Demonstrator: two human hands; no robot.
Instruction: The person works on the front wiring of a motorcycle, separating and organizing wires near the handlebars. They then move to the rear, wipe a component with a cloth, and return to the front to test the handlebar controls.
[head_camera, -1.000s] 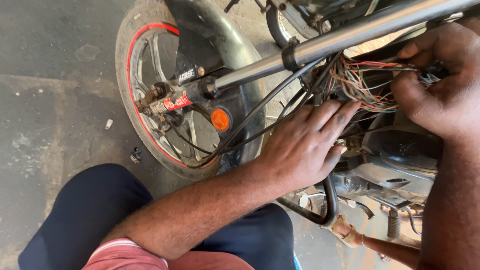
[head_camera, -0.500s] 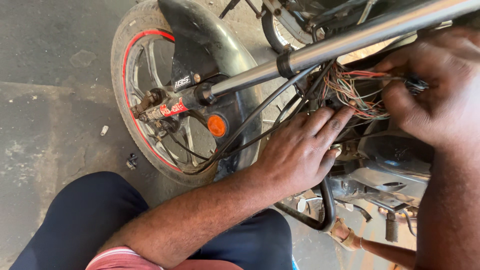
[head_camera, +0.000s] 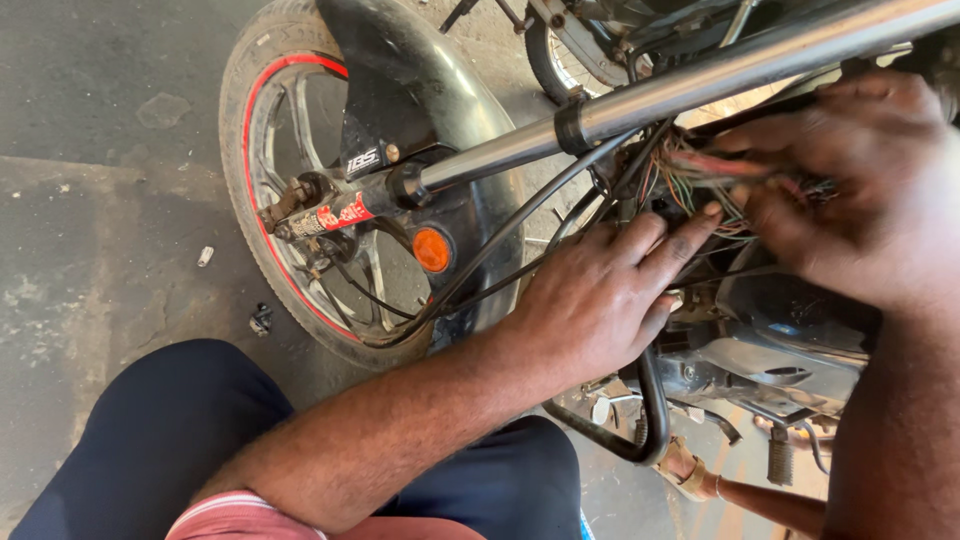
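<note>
The left hand (head_camera: 600, 290) lies flat against the motorcycle's frame below the fork tube (head_camera: 700, 85), its fingers (head_camera: 665, 235) together and stretched toward the wire bundle (head_camera: 720, 185), tips just touching the lower strands. The right hand (head_camera: 860, 200) has slid in from the right since a second ago and now covers more of the bundle, its fingers curled and pinched on a few coloured wires; motion blur hides exactly which. The bundle sits behind the fork tube, right of the front wheel (head_camera: 290, 200) and its black mudguard (head_camera: 420, 110). That shift suggests the wires are being sorted by feel, with the left hand steadying.
</note>
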